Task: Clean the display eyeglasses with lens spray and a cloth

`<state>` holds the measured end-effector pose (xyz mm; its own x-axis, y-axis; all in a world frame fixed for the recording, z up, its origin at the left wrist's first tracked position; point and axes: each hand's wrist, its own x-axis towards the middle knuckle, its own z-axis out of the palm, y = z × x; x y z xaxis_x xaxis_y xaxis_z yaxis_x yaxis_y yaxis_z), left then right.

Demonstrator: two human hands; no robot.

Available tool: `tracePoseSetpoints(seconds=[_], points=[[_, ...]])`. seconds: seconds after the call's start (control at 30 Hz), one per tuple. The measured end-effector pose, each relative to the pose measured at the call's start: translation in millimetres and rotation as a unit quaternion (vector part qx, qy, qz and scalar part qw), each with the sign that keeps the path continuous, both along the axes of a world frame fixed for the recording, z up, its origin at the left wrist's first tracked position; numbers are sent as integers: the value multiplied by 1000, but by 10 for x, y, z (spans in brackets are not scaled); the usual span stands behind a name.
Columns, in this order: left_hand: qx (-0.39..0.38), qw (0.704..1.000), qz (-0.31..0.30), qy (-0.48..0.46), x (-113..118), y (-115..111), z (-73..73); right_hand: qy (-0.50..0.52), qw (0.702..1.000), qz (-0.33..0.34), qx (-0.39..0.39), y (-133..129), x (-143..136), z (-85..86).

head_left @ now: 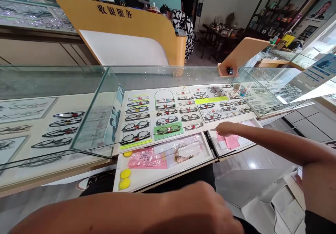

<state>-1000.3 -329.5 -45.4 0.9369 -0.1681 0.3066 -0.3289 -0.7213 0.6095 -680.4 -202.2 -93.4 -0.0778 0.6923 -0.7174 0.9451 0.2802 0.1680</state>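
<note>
My right hand [225, 128] reaches into the right drawer [220, 151]. Its fingers are curled closed right above pink packets [232, 141]; what they hold, if anything, is hidden. Close to the camera, my left hand [202, 209] crosses the bottom of the view with its back towards me, and its fingers cannot be made out. Beyond it, the left drawer [157, 178] is pulled out. In it lie a pink plastic packet [147, 157], a clear bag with a pale item [187, 150] and yellow round cases [125, 178].
A glass display case [91, 115] with rows of eyeglasses [136, 125] stands above the drawers. A wooden stand mirror [241, 54] is on its top. Behind is a yellow counter [73, 12], with a person [183, 27] bending beside it. Open boxes [262, 213] are at the lower right.
</note>
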Motion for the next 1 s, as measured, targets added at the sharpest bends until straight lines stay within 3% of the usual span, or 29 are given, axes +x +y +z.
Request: tracePoseSetpoints(seconds=[0.07, 0.13, 0.23, 0.33, 0.47, 0.6, 0.8, 1.0], points=[[125, 984, 121, -47, -140, 275, -35, 5, 996, 18, 90, 115, 174, -193], [206, 946, 244, -55, -314, 555, -79, 14, 985, 37, 170, 274, 345, -354], [221, 896, 383, -39, -619, 871, -174, 32, 972, 61, 223, 542, 613, -548], [191, 868, 458, -27, -916, 1005, -293, 58, 969, 78, 226, 774, 864, -713], [137, 854, 501, -9, -1112, 1037, -430, 83, 970, 77, 214, 971, 1062, -896], [86, 858, 507, 11, -1055, 1057, -490, 100, 970, 81, 209, 1073, 1075, -979], [66, 863, 501, 19, -1009, 1060, -483, 102, 970, 72, 210, 1149, 961, -963], [69, 866, 496, 20, -1037, 1025, -468, 71, 973, 31, 219, 1054, 801, -898]])
